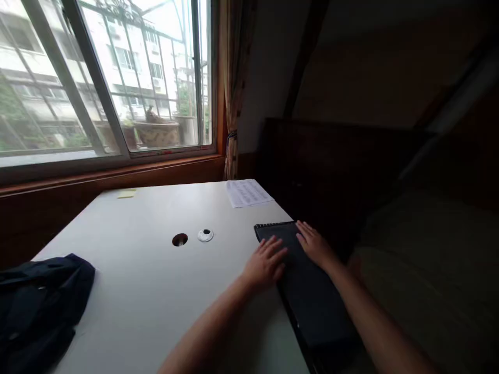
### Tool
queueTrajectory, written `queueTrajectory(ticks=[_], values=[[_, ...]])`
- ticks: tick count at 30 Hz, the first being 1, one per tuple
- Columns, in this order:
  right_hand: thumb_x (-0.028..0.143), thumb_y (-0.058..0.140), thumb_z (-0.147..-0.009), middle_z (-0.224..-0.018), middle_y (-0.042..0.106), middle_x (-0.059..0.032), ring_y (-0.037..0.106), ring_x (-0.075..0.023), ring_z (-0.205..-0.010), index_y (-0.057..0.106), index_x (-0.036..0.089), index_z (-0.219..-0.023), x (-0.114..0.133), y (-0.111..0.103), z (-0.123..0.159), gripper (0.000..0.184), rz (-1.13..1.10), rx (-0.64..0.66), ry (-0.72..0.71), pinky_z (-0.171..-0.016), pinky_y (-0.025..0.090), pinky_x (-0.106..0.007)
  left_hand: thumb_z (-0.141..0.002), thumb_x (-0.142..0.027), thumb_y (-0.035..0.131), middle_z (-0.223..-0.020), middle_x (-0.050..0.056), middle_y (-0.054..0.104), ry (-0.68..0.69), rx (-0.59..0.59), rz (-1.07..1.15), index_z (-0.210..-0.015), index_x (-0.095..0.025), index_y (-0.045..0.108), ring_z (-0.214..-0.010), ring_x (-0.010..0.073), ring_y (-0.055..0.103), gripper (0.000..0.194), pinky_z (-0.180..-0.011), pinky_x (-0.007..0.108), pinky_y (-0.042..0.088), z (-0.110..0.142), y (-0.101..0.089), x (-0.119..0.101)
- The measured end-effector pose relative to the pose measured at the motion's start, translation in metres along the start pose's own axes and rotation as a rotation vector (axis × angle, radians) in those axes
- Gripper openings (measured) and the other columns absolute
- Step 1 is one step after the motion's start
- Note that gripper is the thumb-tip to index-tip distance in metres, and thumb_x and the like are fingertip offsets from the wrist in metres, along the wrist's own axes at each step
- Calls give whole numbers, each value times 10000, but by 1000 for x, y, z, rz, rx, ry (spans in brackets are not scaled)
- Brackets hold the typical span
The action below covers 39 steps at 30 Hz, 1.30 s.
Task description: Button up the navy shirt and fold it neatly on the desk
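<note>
A long, flat, dark item (312, 296) lies along the right edge of the white table (156, 291). Its far end has a row of ridges like a spiral binding, but its kind is hard to make out in the low light. My left hand (265, 262) rests over its left edge, palm down, with the fingers spread. On the far right part of the same item lies my right hand (315, 245), flat and with fingers stretched out. Neither hand is wrapped round anything.
Printed sheets (249, 193) lie at the far right corner. A round hole (180, 239) in the tabletop is beside a white cap (205, 235). Yellow notes (127, 193) lie at the back left, dark blue cloth (42, 306) at the left. A window (128, 78) stands behind.
</note>
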State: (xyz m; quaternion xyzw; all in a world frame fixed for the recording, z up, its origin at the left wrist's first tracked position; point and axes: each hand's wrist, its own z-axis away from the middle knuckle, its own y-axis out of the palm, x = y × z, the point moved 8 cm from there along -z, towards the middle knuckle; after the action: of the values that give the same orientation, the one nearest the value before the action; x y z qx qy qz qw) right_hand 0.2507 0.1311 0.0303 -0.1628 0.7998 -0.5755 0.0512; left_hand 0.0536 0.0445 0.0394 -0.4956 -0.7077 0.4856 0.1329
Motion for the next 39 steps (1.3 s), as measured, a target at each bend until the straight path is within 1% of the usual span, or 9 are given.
queueTrajectory(ticks=[3, 5, 9, 15, 20, 26, 32, 36, 39], values=[[424, 303, -1013, -1565, 407, -69, 320, -241, -1472, 444, 187, -1493, 15, 13, 0, 553, -19, 75, -63, -1205, 287, -461, -1027, -441, 397, -1586, 17, 376, 257, 87, 22, -1486, -254, 430, -1513, 230, 210, 496, -1246, 478, 133, 17, 10, -48], [450, 333, -1007, -1569, 402, -30, 327, -229, -1469, 454, 241, -1486, 16, 19, 0, 536, -23, 112, -68, -1202, 293, -453, -1038, -478, 352, -1592, 16, 365, 313, 113, 16, -1513, -249, 383, -1518, 235, 189, 528, -1247, 490, 109, 26, 11, -65], [483, 305, -1013, -1581, 380, -48, 331, -246, -1467, 410, 247, -1511, -5, 22, -2, 561, -5, 136, 13, -1196, 283, -487, -1044, -491, 320, -1597, 53, 351, 300, 131, -7, -1539, -209, 333, -1515, 247, 198, 570, -1243, 495, 118, 35, 3, -71], [483, 278, -1018, -1568, 401, -106, 314, -279, -1473, 423, 153, -1502, -31, 16, 13, 604, 31, 127, 135, -1188, 302, -478, -1042, -507, 325, -1566, 50, 409, 305, 128, -37, -1499, -236, 414, -1502, 262, 240, 539, -1233, 517, 140, 40, -4, -80], [507, 297, -1013, -1604, 333, -67, 264, -273, -1493, 363, 198, -1532, -9, 7, 53, 608, 42, 129, 106, -1196, 268, -518, -1036, -559, 284, -1535, 75, 454, 317, 110, -36, -1489, -204, 426, -1466, 269, 326, 592, -1216, 509, 209, 42, -4, -110], [497, 317, -1025, -1594, 356, -53, 283, -266, -1485, 383, 273, -1518, 8, -13, 124, 546, -2, 101, 25, -1189, 269, -549, -1038, -563, 265, -1602, 76, 336, 396, 149, -50, -1536, -124, 312, -1492, 253, 267, 665, -1214, 438, 256, 63, -8, -136], [494, 326, -1018, -1618, 304, -62, 280, -275, -1485, 286, 265, -1563, -13, -23, 173, 592, -70, 44, 93, -1189, 294, -541, -1039, -549, 283, -1606, 108, 315, 422, 179, -24, -1526, -91, 322, -1501, 246, 243, 670, -1215, 410, 278, 82, -12, -141], [548, 300, -1001, -1618, 301, -51, 297, -266, -1476, 243, 267, -1577, -38, -16, 188, 643, -153, 37, 200, -1197, 301, -512, -1043, -527, 302, -1607, 140, 298, 399, 195, 16, -1535, -80, 290, -1504, 251, 229, 665, -1218, 406, 281, 95, -17, -137], [587, 292, -979, -1588, 362, -70, 313, -273, -1467, 301, 242, -1560, -63, -8, 194, 675, -171, 42, 296, -1191, 319, -497, -1047, -508, 315, -1611, 182, 258, 408, 211, 32, -1534, -57, 268, -1509, 268, 198, 665, -1212, 395, 293, 108, -21, -135]])
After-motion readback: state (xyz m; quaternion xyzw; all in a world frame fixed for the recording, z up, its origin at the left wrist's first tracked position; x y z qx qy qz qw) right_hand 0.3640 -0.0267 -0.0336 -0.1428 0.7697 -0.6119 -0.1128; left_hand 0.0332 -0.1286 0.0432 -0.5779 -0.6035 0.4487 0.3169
